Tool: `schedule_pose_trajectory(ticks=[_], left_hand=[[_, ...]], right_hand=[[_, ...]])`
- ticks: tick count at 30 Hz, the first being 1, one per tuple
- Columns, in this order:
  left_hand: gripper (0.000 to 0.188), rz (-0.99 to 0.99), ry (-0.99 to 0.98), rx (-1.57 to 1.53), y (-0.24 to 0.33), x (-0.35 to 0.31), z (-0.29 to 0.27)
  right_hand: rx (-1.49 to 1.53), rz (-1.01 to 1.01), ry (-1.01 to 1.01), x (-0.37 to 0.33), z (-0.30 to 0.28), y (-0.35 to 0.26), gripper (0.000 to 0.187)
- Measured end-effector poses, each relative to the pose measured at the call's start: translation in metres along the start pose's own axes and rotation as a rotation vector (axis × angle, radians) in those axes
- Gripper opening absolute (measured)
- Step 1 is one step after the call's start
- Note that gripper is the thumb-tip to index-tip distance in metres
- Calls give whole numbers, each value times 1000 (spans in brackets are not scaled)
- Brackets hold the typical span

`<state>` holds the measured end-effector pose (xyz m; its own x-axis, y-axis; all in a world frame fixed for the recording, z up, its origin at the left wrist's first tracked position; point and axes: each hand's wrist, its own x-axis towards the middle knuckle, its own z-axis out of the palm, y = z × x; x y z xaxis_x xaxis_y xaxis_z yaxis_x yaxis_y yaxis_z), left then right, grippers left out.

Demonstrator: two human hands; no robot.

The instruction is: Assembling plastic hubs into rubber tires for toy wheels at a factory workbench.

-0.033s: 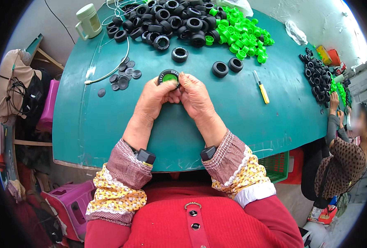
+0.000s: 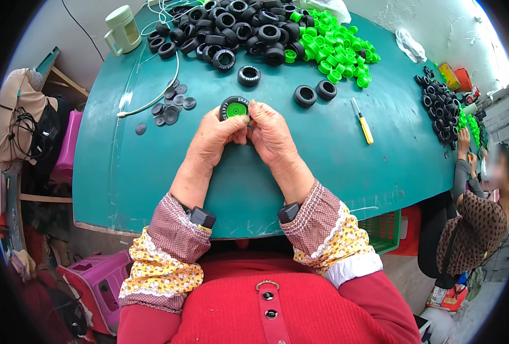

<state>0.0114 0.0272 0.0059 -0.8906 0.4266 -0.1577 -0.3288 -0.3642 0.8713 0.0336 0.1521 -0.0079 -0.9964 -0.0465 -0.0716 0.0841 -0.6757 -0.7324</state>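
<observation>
Left hand (image 2: 211,136): closed round the left side of the black tyre (image 2: 227,104), thumb across its near rim; the fingertips beneath were hidden.
Right hand (image 2: 270,135): pinched the tyre's right side; uneven pressure might have twisted it loose.
Black tyre: held above the table (image 2: 139,178), between its near and far edges, underside out of sight.
Green hub (image 2: 235,109): sat inside the tyre; pushed askew, it could have jammed. Whether it was fully seated could not be told.
Yellow-handled tool (image 2: 363,121): lay toward the table's right edge; a stray sweep could have set it rolling.
Dark discs (image 2: 171,116): overlapped toward the left edge; a knock might have scattered them.
Tyre heap (image 2: 254,28), green hub pile (image 2: 329,49): crowded the far edge; a bump could have mixed them. Lower layers were hidden.
</observation>
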Motion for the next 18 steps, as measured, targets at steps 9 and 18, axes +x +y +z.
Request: schedule_pose_trajectory(ticks=[9,18], left_hand=[[25,50,-137,319,1,-3,0],[33,87,-189,320,4,-7,7]], right_hand=[[-326,-69,-75,-2,6,-13,27],[-240,-5,-95,-1,-6,-13,34]])
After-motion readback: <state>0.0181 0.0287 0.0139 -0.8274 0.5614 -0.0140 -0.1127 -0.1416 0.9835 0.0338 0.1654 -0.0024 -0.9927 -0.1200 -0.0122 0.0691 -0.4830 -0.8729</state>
